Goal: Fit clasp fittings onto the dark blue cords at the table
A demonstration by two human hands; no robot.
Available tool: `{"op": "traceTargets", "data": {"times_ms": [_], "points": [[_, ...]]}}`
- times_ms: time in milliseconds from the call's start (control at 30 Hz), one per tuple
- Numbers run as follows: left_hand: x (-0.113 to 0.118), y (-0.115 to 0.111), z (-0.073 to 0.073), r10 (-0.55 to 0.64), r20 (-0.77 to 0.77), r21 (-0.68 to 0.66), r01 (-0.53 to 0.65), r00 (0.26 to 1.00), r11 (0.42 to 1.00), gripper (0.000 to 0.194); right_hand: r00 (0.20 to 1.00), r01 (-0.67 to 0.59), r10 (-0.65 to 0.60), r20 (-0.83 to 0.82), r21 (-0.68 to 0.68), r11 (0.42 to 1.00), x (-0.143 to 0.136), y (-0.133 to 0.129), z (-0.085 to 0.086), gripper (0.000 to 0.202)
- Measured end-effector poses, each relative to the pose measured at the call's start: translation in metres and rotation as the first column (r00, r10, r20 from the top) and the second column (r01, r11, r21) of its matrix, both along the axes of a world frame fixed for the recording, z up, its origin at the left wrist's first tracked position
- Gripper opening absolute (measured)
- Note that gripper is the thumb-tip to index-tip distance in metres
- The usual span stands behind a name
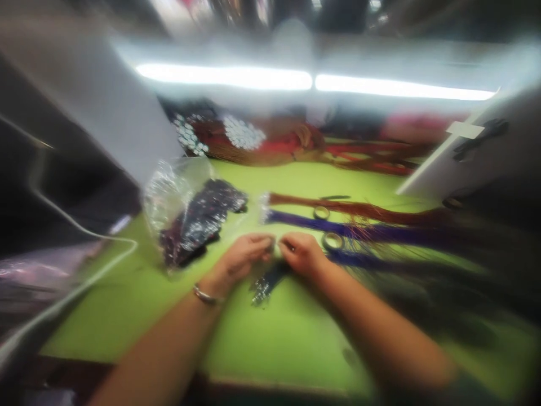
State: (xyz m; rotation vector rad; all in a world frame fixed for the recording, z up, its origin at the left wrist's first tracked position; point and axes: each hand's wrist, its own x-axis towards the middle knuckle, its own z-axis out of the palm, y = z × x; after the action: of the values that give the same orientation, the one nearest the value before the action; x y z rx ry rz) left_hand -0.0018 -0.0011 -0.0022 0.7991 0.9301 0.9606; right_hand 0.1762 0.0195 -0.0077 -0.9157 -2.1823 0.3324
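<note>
Above the middle of the green tabletop, my left hand [247, 252] and my right hand [303, 252] face each other, fingertips almost meeting. Both are closed in a pinch. A small dark piece shows at the left fingertips, but blur hides its kind. What the right fingers hold is too small to name. Just below them lies a bundle of dark wires [276, 274] with shiny metal ends [261, 291]. Left of my hands, a clear plastic bag [169, 189] holds many small black parts [207, 217].
On the right lie brown wires [304, 200], blue wires [296, 219] and two tape rolls, one nearer [333, 241], one farther [321, 212]. More red-brown wires [270, 138] with white ends [243, 132] line the back under bright tube lights [228, 76]. A white cable [101, 270] hangs at left.
</note>
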Motion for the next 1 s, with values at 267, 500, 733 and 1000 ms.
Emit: {"op": "traceTargets", "data": {"times_ms": [267, 500, 733, 1000], "points": [[0.002, 0.000, -0.002, 0.029, -0.038, 0.004, -0.029, 0.999, 1.000, 0.031, 0.975, 0.055, -0.068, 0.213, 0.064, 0.996, -0.004, -0.003, -0.001, 0.020], [0.002, 0.000, -0.012, 0.082, -0.189, 0.083, -0.068, 0.978, 0.994, 0.040, 0.959, 0.071, -0.077, 0.272, 0.033, 0.997, -0.001, -0.005, 0.000, 0.021], [0.006, 0.002, -0.015, 0.097, -0.139, 0.099, -0.084, 0.985, 0.992, 0.044, 0.939, 0.250, -0.183, 0.292, -0.213, 0.945, 0.001, 0.031, 0.035, 0.020], [0.007, 0.003, -0.016, 0.046, -0.168, 0.085, -0.032, 0.985, 0.996, 0.047, 0.761, 0.441, -0.250, 0.598, -0.197, 0.875, -0.005, 0.081, 0.031, 0.013]]}}
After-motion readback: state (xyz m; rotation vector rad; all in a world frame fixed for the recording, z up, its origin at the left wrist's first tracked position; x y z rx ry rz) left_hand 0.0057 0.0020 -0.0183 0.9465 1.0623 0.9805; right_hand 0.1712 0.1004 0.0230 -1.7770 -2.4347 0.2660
